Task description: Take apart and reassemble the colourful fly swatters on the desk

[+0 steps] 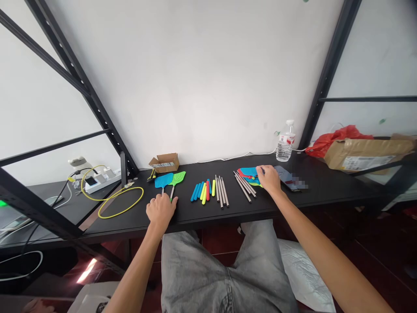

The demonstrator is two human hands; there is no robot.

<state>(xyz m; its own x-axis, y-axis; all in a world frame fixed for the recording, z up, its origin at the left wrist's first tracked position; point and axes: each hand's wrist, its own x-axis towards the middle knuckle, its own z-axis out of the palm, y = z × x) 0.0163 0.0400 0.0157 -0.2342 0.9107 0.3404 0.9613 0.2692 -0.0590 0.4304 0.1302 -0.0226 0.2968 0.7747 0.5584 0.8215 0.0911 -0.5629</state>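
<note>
Blue, red and green perforated plastic swatter heads point(249, 171) lay piled under and just left of the right hand point(269, 178), the nearer one; its grip could not be told. Slim grey metal tubes point(242, 187) slanted beside them, far ends leftward. Fingers hidden, grip likewise unclear, the left hand point(162, 209) covered the shafts of two blue and green plastic swatters point(163, 180) pointing away. Black table point(198, 212) met a white wall point(208, 87).

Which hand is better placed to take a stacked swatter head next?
Probably the right hand: it touches the stacked swatter heads, while the left hand is farther off, at the blue fly swatter and green fly swatter.
</note>
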